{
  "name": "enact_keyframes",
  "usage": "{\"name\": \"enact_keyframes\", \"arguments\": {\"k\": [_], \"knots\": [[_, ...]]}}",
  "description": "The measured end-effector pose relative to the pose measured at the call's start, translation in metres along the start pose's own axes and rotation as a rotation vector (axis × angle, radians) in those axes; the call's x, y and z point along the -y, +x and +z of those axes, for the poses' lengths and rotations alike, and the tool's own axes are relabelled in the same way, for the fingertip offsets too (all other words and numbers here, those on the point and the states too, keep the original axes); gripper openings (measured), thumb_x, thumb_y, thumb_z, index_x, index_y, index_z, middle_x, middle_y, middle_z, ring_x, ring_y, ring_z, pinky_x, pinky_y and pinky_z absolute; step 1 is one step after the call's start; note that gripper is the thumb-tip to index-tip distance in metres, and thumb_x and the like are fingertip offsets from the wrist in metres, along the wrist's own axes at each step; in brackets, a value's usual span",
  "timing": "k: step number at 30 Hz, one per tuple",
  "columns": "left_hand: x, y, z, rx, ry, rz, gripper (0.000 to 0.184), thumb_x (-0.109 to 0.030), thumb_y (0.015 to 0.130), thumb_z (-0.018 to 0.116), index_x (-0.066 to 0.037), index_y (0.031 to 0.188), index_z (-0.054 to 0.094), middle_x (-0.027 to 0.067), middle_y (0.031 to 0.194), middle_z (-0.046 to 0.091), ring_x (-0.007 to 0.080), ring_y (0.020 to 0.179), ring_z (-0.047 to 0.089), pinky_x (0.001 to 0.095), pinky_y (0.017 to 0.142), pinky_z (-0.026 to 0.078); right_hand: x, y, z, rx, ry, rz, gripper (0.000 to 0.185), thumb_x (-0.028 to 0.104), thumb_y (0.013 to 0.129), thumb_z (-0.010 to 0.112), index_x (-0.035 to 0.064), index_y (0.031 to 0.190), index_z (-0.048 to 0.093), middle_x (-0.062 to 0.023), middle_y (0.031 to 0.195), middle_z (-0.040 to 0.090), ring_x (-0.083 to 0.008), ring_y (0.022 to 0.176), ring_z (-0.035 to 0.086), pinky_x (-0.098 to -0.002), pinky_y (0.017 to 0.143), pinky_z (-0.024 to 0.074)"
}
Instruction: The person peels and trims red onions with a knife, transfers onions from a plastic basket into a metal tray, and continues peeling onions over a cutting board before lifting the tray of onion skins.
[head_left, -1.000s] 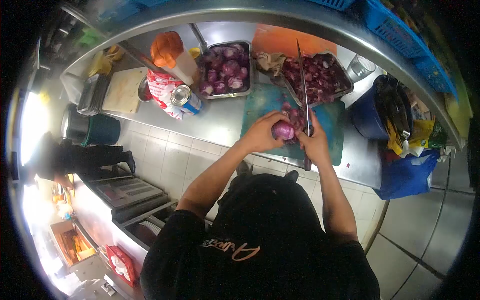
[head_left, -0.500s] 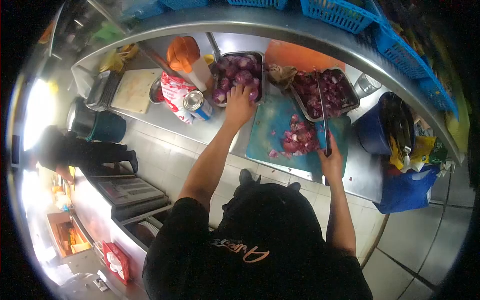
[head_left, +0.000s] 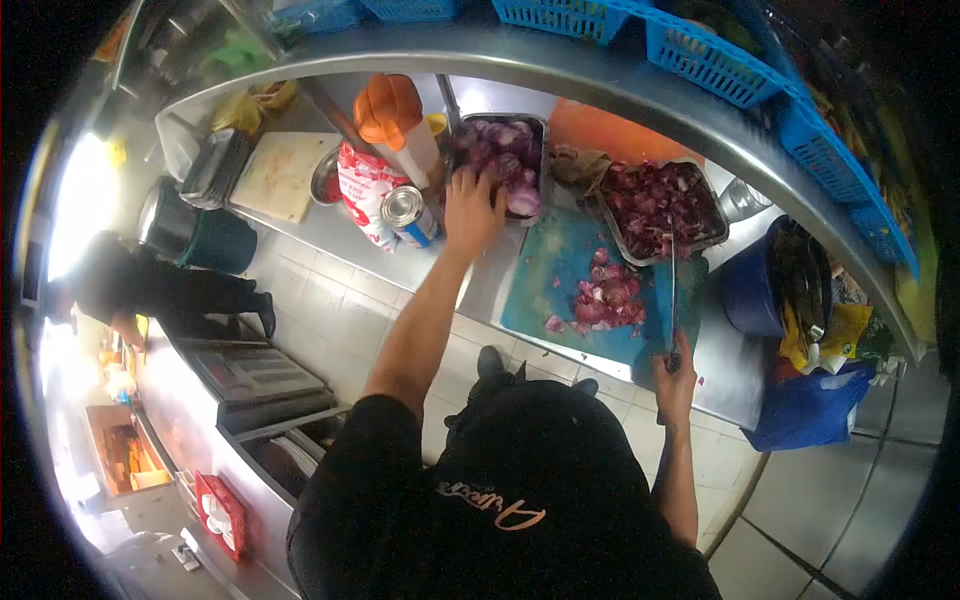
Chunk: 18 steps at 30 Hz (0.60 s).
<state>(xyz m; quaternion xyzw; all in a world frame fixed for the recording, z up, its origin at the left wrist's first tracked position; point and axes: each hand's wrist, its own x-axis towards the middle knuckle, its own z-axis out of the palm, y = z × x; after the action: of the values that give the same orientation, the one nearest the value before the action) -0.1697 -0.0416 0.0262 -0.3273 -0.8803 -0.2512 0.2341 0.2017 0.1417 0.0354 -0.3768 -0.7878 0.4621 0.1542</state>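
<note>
My left hand point(head_left: 474, 214) reaches over the near left side of a metal tray point(head_left: 545, 150) of whole purple onions point(head_left: 505, 140). Its fingers are stretched and slightly apart, touching the onions; the fingertips are partly hidden among them. My right hand point(head_left: 677, 380) is wrapped round the handle of a long knife point(head_left: 673, 300). The blade points away from me, its tip over the near rim of a second tray point(head_left: 722, 238) full of cut purple onion point(head_left: 660, 205). Left of the blade, a heap of onion scraps and skins point(head_left: 610, 298) lies on a teal cutting board point(head_left: 535, 280).
Left of the onions stand an orange-topped jug point(head_left: 388, 115), a can point(head_left: 405, 208) and a red-white bag point(head_left: 365, 190). A dark blue bucket point(head_left: 750, 290) is at right. A shelf edge point(head_left: 600, 75) with blue baskets point(head_left: 700, 65) overhangs. Another person point(head_left: 190, 285) stands at far left.
My left hand has shifted left across the onions, uncovering a large one at its right. My right hand has drawn the knife back towards me, its blade leaving the middle of the cut-onion tray.
</note>
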Motion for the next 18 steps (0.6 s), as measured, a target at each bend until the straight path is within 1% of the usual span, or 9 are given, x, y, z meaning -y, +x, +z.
{"name": "enact_keyframes", "arguments": {"k": [1,4,6,7,10,13,14,16,18], "knots": [[0.009,0.015,0.005,0.003,0.009,-0.016,0.046,-0.031,0.079,0.06,-0.01,0.118,0.053,0.0176,0.114,0.054,0.0377,0.105,0.048,0.0444,0.092,0.039,-0.003,-0.002,-0.001,0.002,0.001,0.016,0.049,0.004,0.081,0.058,0.0053,0.127,0.044,-0.0044,0.076,0.057,-0.0108,0.067,0.05,-0.0247,0.063,0.0415],[0.064,0.04,0.059,0.063,0.197,0.105,0.037,-0.027,0.081,0.056,-0.008,0.113,0.056,0.0204,0.114,0.055,0.038,0.101,0.054,0.0451,0.087,0.045,-0.009,-0.002,-0.003,0.022,0.007,0.037,0.038,0.006,0.081,0.058,0.004,0.117,0.048,-0.006,0.077,0.058,-0.0119,0.066,0.051,-0.0255,0.061,0.0412],[0.058,0.06,0.046,0.317,0.189,0.038,0.035,-0.025,0.081,0.056,-0.008,0.111,0.058,0.0217,0.115,0.055,0.037,0.102,0.055,0.0457,0.086,0.047,-0.004,-0.005,-0.007,0.064,0.002,0.022,0.032,0.007,0.083,0.058,0.0037,0.113,0.048,-0.0099,0.077,0.059,-0.0142,0.067,0.052,-0.0281,0.06,0.0424],[0.057,0.067,0.041,0.446,0.186,0.004,0.034,-0.025,0.081,0.056,-0.007,0.11,0.058,0.0223,0.116,0.054,0.0365,0.103,0.056,0.046,0.086,0.048,0.003,-0.008,-0.009,0.137,0.031,0.039,0.032,0.007,0.083,0.058,0.0043,0.113,0.049,-0.0105,0.077,0.059,-0.0151,0.066,0.053,-0.0284,0.06,0.0422],[0.086,0.082,0.07,0.494,0.146,0.099,0.037,-0.026,0.078,0.059,-0.005,0.108,0.059,0.023,0.113,0.056,0.0356,0.105,0.057,0.0441,0.086,0.049,0.02,-0.015,-0.007,0.359,0.032,0.041,0.03,0.009,0.082,0.06,0.0061,0.111,0.051,-0.0129,0.076,0.059,-0.0181,0.064,0.053,-0.0295,0.059,0.0422],[0.092,0.09,0.076,0.452,0.198,0.098,0.041,-0.028,0.075,0.063,-0.002,0.107,0.059,0.023,0.111,0.057,0.0348,0.108,0.055,0.0416,0.089,0.048,0.032,-0.018,0.003,0.59,-0.119,-0.061,0.027,0.014,0.081,0.062,0.0079,0.107,0.055,-0.0158,0.075,0.059,-0.023,0.062,0.055,-0.0327,0.059,0.0435],[0.093,0.09,0.076,0.404,0.179,0.076,0.042,-0.028,0.074,0.064,-0.001,0.106,0.058,0.0227,0.108,0.058,0.0348,0.106,0.056,0.0416,0.088,0.048,0.041,-0.017,0.007,0.691,-0.182,-0.008,0.029,0.015,0.08,0.062,0.0083,0.108,0.055,-0.0177,0.073,0.06,-0.0268,0.062,0.058,-0.0345,0.06,0.0445],[0.062,0.084,0.037,0.234,0.112,0.043,0.042,-0.027,0.073,0.066,-0.001,0.105,0.057,0.0215,0.101,0.058,0.0346,0.101,0.057,0.042,0.086,0.048,0.029,-0.016,0.023,0.727,-0.151,-0.166,0.03,0.014,0.079,0.062,0.0076,0.108,0.055,-0.0194,0.071,0.06,-0.0295,0.064,0.06,-0.0368,0.061,0.045],[0.007,0.069,-0.023,0.081,-0.096,-0.007,0.043,-0.026,0.071,0.068,-0.001,0.104,0.056,0.0203,0.094,0.058,0.0343,0.097,0.058,0.0424,0.083,0.048,0.018,-0.014,0.03,0.71,-0.161,-0.124,0.03,0.015,0.08,0.061,0.007,0.108,0.055,-0.0203,0.072,0.06,-0.0321,0.066,0.061,-0.0394,0.062,0.0455]]}}
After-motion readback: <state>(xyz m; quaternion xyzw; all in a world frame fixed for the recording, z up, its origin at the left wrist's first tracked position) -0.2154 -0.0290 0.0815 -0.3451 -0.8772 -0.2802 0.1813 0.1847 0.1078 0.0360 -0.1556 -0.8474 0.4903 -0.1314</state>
